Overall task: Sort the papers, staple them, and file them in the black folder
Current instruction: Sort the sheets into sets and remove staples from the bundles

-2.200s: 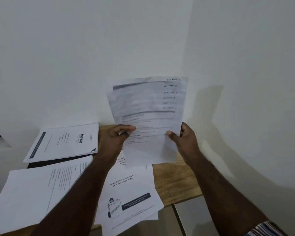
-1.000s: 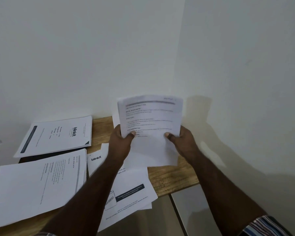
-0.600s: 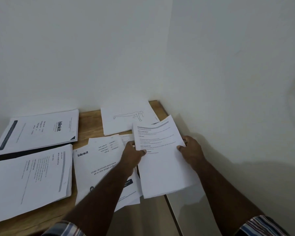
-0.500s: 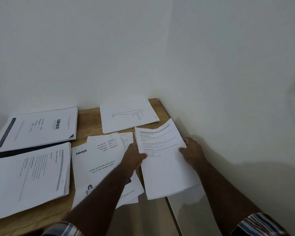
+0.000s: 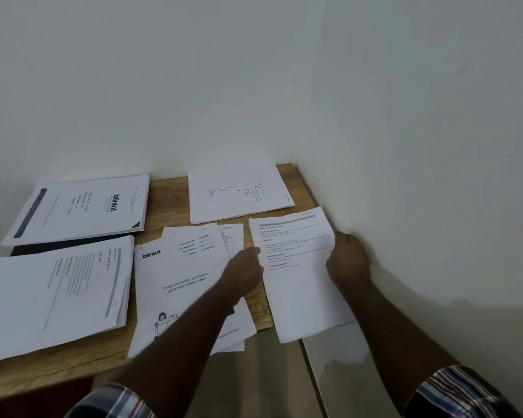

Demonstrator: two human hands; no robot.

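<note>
Both my hands pinch one text set (image 5: 299, 276), left hand (image 5: 243, 271) on its left edge, right hand (image 5: 346, 260) on its right, low over the surface (image 5: 169, 200) corner: sorting step, I judge; next, lay it flat and let go. Leftward I count four more paper piles; the black folder (image 5: 70, 243) peeks out beneath the far-left two, no stapler seen.

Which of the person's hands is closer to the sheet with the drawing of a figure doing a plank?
The left. The left hand lies just below the drawing sheet, slightly to its right. The right hand sits farther right, by the wall, gripping the text page.
</note>
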